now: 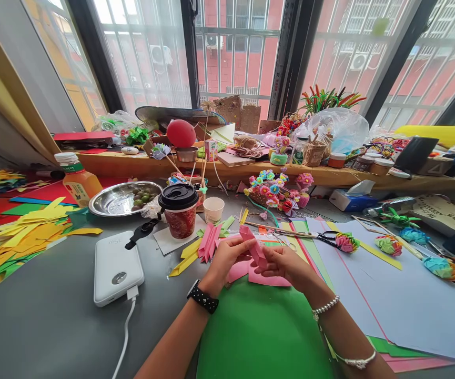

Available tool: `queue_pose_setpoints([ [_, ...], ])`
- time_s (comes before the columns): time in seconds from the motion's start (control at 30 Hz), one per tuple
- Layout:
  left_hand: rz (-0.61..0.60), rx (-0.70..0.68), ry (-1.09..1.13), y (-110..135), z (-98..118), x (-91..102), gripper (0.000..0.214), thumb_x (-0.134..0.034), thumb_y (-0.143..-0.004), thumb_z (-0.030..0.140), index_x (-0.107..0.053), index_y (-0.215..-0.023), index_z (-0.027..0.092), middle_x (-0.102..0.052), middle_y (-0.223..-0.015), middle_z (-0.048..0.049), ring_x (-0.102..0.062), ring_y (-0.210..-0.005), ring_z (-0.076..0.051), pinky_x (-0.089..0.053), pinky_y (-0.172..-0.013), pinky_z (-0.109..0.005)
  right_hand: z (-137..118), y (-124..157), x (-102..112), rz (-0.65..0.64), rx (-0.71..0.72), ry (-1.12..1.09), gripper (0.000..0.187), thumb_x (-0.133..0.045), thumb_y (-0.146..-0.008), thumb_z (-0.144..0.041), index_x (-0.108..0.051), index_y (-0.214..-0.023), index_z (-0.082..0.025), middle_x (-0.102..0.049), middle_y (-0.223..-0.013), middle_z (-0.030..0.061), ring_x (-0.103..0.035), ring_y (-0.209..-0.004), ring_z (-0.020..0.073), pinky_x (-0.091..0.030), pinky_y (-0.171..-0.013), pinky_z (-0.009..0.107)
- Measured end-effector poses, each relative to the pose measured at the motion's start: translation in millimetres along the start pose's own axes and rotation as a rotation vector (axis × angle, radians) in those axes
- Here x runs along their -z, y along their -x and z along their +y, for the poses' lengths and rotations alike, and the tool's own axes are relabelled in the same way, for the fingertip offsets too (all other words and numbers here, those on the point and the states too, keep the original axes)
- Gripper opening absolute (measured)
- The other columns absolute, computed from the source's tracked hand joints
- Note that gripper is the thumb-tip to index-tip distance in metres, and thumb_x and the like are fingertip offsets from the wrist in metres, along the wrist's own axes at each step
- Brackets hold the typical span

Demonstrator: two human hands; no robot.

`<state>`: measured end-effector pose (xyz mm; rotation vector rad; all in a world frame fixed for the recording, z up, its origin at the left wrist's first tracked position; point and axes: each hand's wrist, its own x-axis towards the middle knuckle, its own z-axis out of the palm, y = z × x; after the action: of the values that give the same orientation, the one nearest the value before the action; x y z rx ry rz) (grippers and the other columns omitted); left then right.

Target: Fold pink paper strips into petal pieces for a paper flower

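A folded piece of pink paper is held up between my two hands, above the far edge of a green sheet. The fingers of my left hand pinch its upper left side. On its right side, my right hand is closed with thumb and fingertips on the paper. Flat pink paper pieces lie just under my hands. Left of my left hand rests a bundle of folded pink strips, beside folded yellow strips.
A lidded cup, a paper cup and a steel plate stand behind. To the left lies a white power bank with a cable. Scissors, folded paper balls and a large white sheet are on the right.
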<state>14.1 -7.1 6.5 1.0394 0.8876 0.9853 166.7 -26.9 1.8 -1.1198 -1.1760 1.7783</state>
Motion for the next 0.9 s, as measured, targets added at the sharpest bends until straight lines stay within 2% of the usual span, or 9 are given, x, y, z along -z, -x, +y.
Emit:
queue_pose_setpoints([
  [0.17, 0.005, 0.009, -0.025, -0.4, 1.1, 1.9, 0.027, -0.067, -0.055, 0.037, -0.062, -0.061, 0.011, -0.057, -0.059, -0.0009, -0.051, -0.053, -0.008, -0.042, -0.054, -0.019, 0.1, 0.5, 1.5, -0.032, -0.014, -0.013, 0.03, -0.06, -0.066, -0.041, -0.065, -0.074, -0.012, -0.067, -0.071, 0.0072, -0.063, -0.06, 0.012, -0.048, -0.062, 0.023],
  [0.47, -0.017, 0.003, -0.03, -1.1, -0.8, 3.6, 0.029, -0.068, -0.054, 0.036, -0.064, -0.066, 0.01, -0.061, -0.064, -0.0039, -0.055, -0.059, -0.012, -0.045, -0.06, -0.022, -0.9, 1.2, -0.1, 0.009, 0.004, 0.023, 0.029, -0.063, -0.062, -0.04, -0.065, -0.071, -0.012, -0.066, -0.066, 0.0059, -0.062, -0.06, 0.0126, -0.048, -0.062, 0.024],
  [0.73, -0.044, -0.024, -0.005, -2.1, -2.5, 3.4, 0.024, -0.067, -0.058, 0.031, -0.064, -0.071, 0.011, -0.063, -0.068, -0.0035, -0.057, -0.062, -0.012, -0.046, -0.066, -0.024, -3.2, 2.1, -5.3, 0.092, 0.079, 0.098, 0.031, -0.063, -0.061, -0.042, -0.065, -0.069, -0.012, -0.065, -0.063, 0.0055, -0.062, -0.058, 0.0132, -0.049, -0.061, 0.026],
  [0.9, -0.055, -0.044, 0.014, -1.4, -2.7, 1.5, 0.021, -0.068, -0.057, 0.027, -0.064, -0.071, 0.011, -0.064, -0.068, -0.0033, -0.059, -0.067, -0.014, -0.047, -0.071, -0.027, -2.7, 2.0, -6.6, 0.118, 0.163, 0.118, 0.027, -0.061, -0.063, -0.04, -0.064, -0.064, -0.013, -0.062, -0.057, 0.0021, -0.062, -0.057, 0.0137, -0.049, -0.059, 0.026],
])
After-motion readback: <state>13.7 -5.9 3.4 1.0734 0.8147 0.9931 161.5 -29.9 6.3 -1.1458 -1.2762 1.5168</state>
